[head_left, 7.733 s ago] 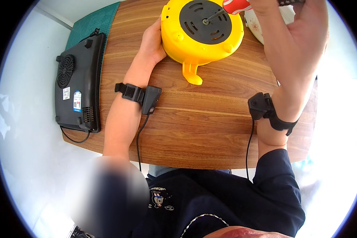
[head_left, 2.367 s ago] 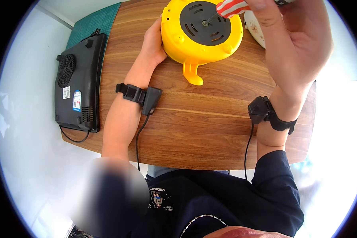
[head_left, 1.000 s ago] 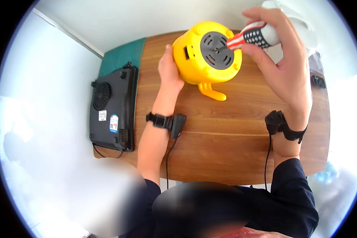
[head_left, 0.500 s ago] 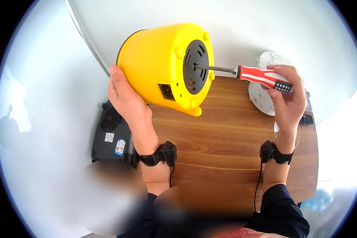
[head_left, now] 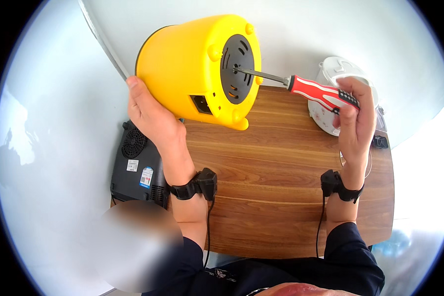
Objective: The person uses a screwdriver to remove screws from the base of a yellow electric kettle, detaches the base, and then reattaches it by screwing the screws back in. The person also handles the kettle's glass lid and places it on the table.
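My left hand [head_left: 155,116] grips a yellow bucket-shaped appliance [head_left: 180,64] from its lower left side and holds it up, tipped so that its base faces right. A round black vented plate [head_left: 239,86] sits in that base, with a black power socket [head_left: 201,104] in the yellow wall below it. In my right hand [head_left: 357,111] is a screwdriver [head_left: 313,92] with a red, white and black handle. Its metal shaft points left, and the tip meets a hole near the middle of the black plate. Whether a screw sits in the hole is hidden.
Beneath my hands is a wooden table [head_left: 261,187]. A white rounded appliance [head_left: 325,116] stands at its far right, beside a small black object [head_left: 380,142]. At the left lies a black appliance [head_left: 135,165] with a fan grille. Cables hang from both black wristbands.
The yellow appliance has shifted slightly up and left in my left hand. The screwdriver's handle now slopes down more to the right, and my right fingers have turned around it.
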A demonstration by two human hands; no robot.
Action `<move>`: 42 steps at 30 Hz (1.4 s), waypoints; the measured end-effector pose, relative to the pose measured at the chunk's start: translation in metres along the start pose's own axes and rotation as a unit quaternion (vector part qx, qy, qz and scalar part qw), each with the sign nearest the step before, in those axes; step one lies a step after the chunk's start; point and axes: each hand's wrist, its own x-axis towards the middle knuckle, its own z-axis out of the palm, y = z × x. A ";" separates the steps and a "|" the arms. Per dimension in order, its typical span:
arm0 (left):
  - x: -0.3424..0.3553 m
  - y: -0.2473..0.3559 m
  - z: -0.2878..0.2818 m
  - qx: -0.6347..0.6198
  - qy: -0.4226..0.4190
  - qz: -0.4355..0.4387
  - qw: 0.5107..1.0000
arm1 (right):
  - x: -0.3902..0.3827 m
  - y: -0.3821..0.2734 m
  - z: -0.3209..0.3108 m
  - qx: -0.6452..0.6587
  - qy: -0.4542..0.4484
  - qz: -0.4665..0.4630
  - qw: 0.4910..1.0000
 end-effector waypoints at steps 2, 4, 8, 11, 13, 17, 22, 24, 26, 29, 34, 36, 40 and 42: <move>-0.004 0.006 0.011 -0.002 0.024 0.003 1.000 | 0.007 -0.008 0.020 0.065 0.077 -0.096 0.990; -0.001 0.000 0.003 0.012 0.002 0.011 1.000 | 0.009 -0.005 0.028 0.144 0.107 -0.148 0.973; 0.003 -0.007 -0.004 0.024 -0.023 0.014 0.999 | 0.002 -0.013 0.004 0.029 0.009 0.008 1.000; -0.001 -0.008 0.003 -0.005 -0.018 -0.003 1.000 | 0.007 -0.007 0.017 0.126 0.057 -0.029 0.990; -0.001 -0.007 0.002 -0.002 -0.024 -0.011 1.000 | 0.009 -0.003 0.019 0.074 0.068 -0.056 0.993; -0.005 -0.005 0.005 -0.002 -0.013 -0.013 1.000 | 0.007 -0.009 0.001 0.033 0.031 0.032 0.998; -0.004 -0.009 0.003 0.022 -0.023 0.003 0.999 | 0.001 -0.016 0.010 0.051 0.057 0.022 0.997; -0.004 -0.010 0.001 0.030 -0.025 0.006 0.999 | 0.001 -0.017 0.004 0.028 0.019 0.063 0.997; -0.005 -0.013 0.007 0.026 -0.020 0.005 0.999 | 0.004 -0.019 0.020 0.088 0.089 0.006 0.992; -0.005 -0.012 0.008 0.027 -0.021 0.004 0.999 | 0.003 -0.015 0.020 0.129 0.080 0.024 0.988; -0.003 -0.019 0.004 0.021 -0.033 -0.002 0.999 | 0.009 -0.011 0.025 0.092 0.104 0.014 0.990; -0.003 -0.020 0.006 0.015 -0.034 -0.008 0.999 | 0.010 -0.007 0.028 0.087 0.121 -0.045 0.988; -0.004 -0.022 0.006 0.002 -0.030 -0.021 0.999 | 0.009 -0.002 0.002 0.026 0.033 0.032 0.999; -0.005 -0.023 0.006 0.005 -0.026 -0.020 0.999 | 0.011 -0.007 0.002 0.042 0.016 0.076 0.996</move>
